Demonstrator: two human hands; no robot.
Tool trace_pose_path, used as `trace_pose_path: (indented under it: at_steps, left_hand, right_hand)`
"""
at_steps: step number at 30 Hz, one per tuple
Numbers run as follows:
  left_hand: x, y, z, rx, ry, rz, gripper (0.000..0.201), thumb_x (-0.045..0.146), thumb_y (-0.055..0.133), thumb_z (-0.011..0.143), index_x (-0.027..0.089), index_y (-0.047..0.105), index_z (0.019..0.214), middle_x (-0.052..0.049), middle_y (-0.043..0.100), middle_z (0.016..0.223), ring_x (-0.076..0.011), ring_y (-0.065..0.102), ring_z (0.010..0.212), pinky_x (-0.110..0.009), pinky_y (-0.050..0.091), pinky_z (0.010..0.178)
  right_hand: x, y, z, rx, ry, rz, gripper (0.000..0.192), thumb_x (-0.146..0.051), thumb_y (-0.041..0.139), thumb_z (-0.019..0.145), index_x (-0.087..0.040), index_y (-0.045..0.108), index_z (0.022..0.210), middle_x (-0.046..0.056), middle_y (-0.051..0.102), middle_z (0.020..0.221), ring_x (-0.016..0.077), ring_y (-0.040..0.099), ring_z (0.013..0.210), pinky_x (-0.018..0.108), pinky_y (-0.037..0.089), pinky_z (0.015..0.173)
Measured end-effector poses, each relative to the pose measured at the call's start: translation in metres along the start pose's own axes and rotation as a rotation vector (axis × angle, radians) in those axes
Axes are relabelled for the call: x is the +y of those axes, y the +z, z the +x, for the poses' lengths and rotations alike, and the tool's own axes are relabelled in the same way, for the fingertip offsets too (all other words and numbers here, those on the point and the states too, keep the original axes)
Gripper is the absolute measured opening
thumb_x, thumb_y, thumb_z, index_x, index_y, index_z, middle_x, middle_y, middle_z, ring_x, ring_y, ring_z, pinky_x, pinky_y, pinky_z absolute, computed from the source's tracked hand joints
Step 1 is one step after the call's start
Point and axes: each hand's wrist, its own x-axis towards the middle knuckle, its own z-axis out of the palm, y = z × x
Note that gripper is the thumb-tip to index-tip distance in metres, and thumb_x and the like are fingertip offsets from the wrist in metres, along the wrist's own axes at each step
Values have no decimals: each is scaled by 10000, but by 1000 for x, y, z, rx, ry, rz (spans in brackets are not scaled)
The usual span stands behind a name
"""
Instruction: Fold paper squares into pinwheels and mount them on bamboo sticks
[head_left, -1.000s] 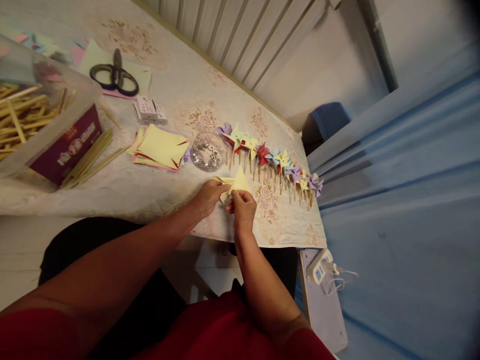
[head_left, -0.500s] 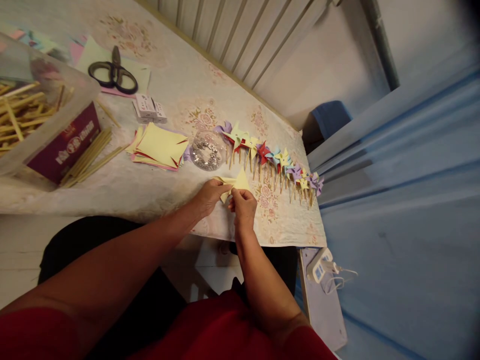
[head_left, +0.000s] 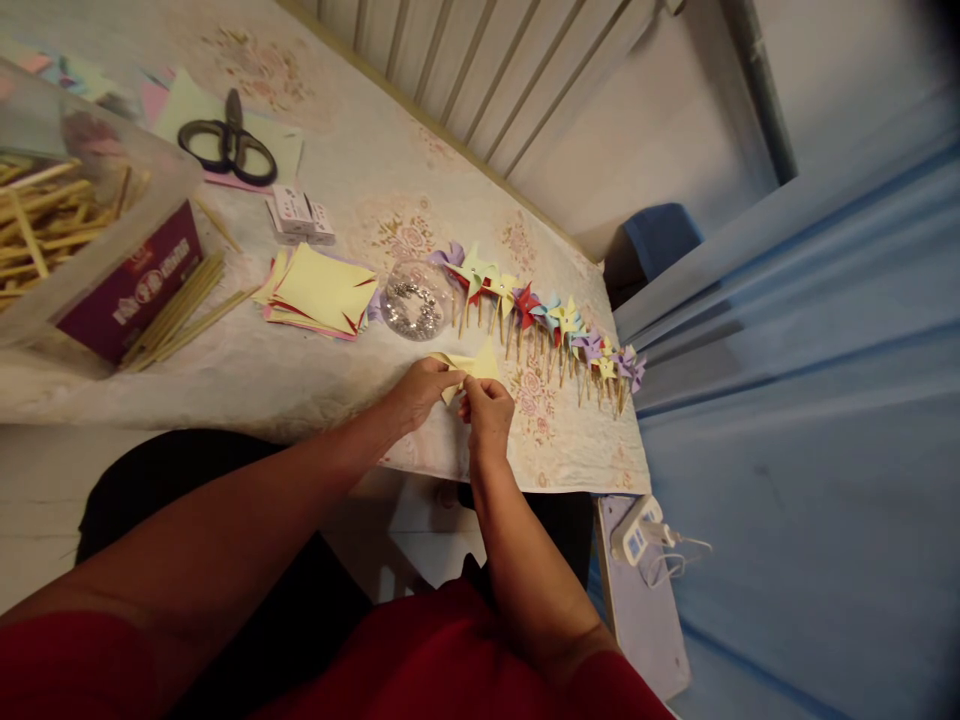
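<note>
A yellow paper sits near the middle of the frame, just above the near edge of the table. Both hands hold it. The left hand pinches its left side with curled fingers, and the right hand pinches it from below, fingers closed on the folded part. Two points of the paper stick up past the fingers. It looks like the corners are being bent in to the middle. To do that well, I think the left hand should keep the sheet still while the right hand brings each corner over softly, so it curves and does not get a hard crease, and the thumb should press the corners down in the middle. Just above the paper stands a clear bowl with shiny little bits in it. To the right of the bowl, a row of pinwheels on sticks runs toward the right end of the table. Left of the bowl lies a paper stack. Farther left are loose sticks and a clear box with more sticks. Scissors lie in the upper left.
</note>
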Motion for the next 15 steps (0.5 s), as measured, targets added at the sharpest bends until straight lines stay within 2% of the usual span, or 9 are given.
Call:
trace_pose_path:
  at_steps: [3,15]
  left_hand:
    - [2,1,-2,-59,-13,-20,190,277,715,648,138,601,709,-13,620,614,-114,516,535,-250,406,546]
    - [5,5,-6,-26,12,51,188,305,685,641,148,582,641,5,574,582,-101,478,507,-231,360,498]
  right_hand:
    - [0,0,0,8,-2,-4,240,-388,659,707,-199,552,603,-66,529,482,80,436,388,212,296,397]
    - [2,-1,-8,4,-13,-17,235,-406,648,732,-200,564,659,-63,546,531,78,434,398,217,301,407]
